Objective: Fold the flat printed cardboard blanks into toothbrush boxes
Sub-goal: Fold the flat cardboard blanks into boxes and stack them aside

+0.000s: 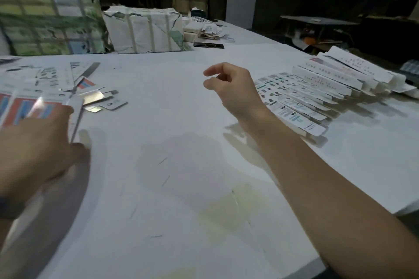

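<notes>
**Box folding bench: one hand on the blanks, one hand free**

Biggest thing here is the white table [181,188], which fills most of the shot and has a yellowish stain near the front. At the back left sit two big paper-wrapped bundles [52,22], strapped with pale tape, the nearer one greenish and the one beside it mostly white. Someone else's torso is just visible behind them.

Over on the right there's a row of folded boxes [317,90], long and narrow, overlapping each other like fallen dominoes and running from near the right wrist back toward the table's far edge.

On the left is the messy spread of flat blanks [56,84], white and silver with red and blue print, fanned across the table edge. The left hand [34,149] is down on them, blurry, and seems to be pinching one long blank [76,118] that stands on its edge; can't make out exactly how the fingers sit.

The right hand [233,90] hovers above the table mid-frame, fingers loosely curled, thumb and forefinger close together, holding nothing.

Smallest bit: a dark phone [208,45] lying flat by the bundles, next to a little pile of paper scraps.
</notes>
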`<state>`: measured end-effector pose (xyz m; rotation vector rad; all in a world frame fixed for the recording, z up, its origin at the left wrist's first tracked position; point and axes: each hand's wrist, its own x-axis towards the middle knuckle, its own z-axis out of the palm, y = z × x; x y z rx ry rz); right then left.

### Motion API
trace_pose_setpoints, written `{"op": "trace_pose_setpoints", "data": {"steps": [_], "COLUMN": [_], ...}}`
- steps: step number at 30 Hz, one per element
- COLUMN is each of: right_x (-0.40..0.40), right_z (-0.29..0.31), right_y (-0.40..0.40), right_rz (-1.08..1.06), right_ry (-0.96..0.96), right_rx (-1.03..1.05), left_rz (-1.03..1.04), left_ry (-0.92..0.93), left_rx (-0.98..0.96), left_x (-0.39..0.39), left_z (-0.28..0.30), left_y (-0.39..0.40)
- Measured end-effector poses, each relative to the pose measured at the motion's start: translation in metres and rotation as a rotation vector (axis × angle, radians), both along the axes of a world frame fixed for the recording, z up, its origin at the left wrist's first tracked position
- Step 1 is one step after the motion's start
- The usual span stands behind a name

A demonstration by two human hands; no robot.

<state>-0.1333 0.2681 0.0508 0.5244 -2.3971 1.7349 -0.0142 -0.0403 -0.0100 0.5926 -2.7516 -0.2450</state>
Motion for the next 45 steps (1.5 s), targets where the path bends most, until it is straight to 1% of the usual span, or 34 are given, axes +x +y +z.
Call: {"op": "trace_pose_setpoints", "data": {"steps": [2,4,5,7,8,9,11,12,15,17,20,24,27,30,34,38,41,43,44,45], "right_x": [0.008,0.013,0.016,0.022,0.025,0.028,0.032,0.033,0.036,0.037,0.041,0.045,0.045,0.044,0.045,0.046,0.046,0.046,0.045,0.043], "right_z": [-0.001,-0.003,-0.004,-0.007,-0.008,-0.010,-0.012,-0.012,-0.014,-0.015,-0.017,-0.020,-0.021,-0.022,-0.023,-0.022,-0.020,-0.017,-0.016,-0.014], "right_y": [-0.007,-0.012,-0.014,-0.020,-0.023,-0.026,-0.030,-0.031,-0.033,-0.032,-0.032,-0.034,-0.035,-0.034,-0.034,-0.035,-0.035,-0.036,-0.036,-0.036], "right_rz": [0.083,0.132,0.150,0.191,0.214,0.237,0.282,0.306,0.342,0.345,0.401,0.488,0.526,0.549,0.571,0.524,0.508,0.462,0.436,0.413], "right_ry": [-0.038,-0.043,-0.034,-0.009,0.003,0.011,0.017,0.013,0.004,0.026,0.093,0.150,0.145,0.106,0.103,0.119,0.122,0.139,0.134,0.111], "right_rx": [-0.060,-0.087,-0.088,-0.085,-0.090,-0.097,-0.127,-0.150,-0.193,-0.179,-0.112,-0.027,0.020,0.022,0.074,0.076,0.071,0.084,0.068,0.032], "left_rz": [0.015,-0.014,-0.041,-0.140,-0.209,-0.271,-0.333,-0.334,-0.389,-0.484,-0.580,-0.591,-0.609,-0.655,-0.628,-0.602,-0.582,-0.515,-0.448,-0.391], "left_ry": [-0.032,0.078,0.164,0.299,0.367,0.419,0.439,0.427,0.343,0.268,0.221,0.285,0.329,0.282,0.156,0.220,0.280,0.258,0.240,0.219], "left_rx": [-0.081,-0.105,-0.115,-0.006,0.125,0.327,0.777,0.931,1.226,1.340,1.369,1.443,1.576,1.747,1.875,1.903,1.867,1.871,1.848,1.766], "left_x": [0.012,0.021,0.023,0.027,0.028,0.029,0.030,0.030,0.028,0.027,0.026,0.027,0.028,0.031,0.033,0.032,0.036,0.043,0.041,0.037], "left_z": [0.018,0.028,0.031,0.039,0.043,0.045,0.047,0.047,0.042,0.038,0.034,0.033,0.033,0.034,0.037,0.036,0.040,0.046,0.050,0.054], "left_y": [0.025,0.046,0.057,0.078,0.086,0.092,0.099,0.102,0.107,0.110,0.117,0.122,0.121,0.122,0.125,0.127,0.132,0.138,0.142,0.146]}}
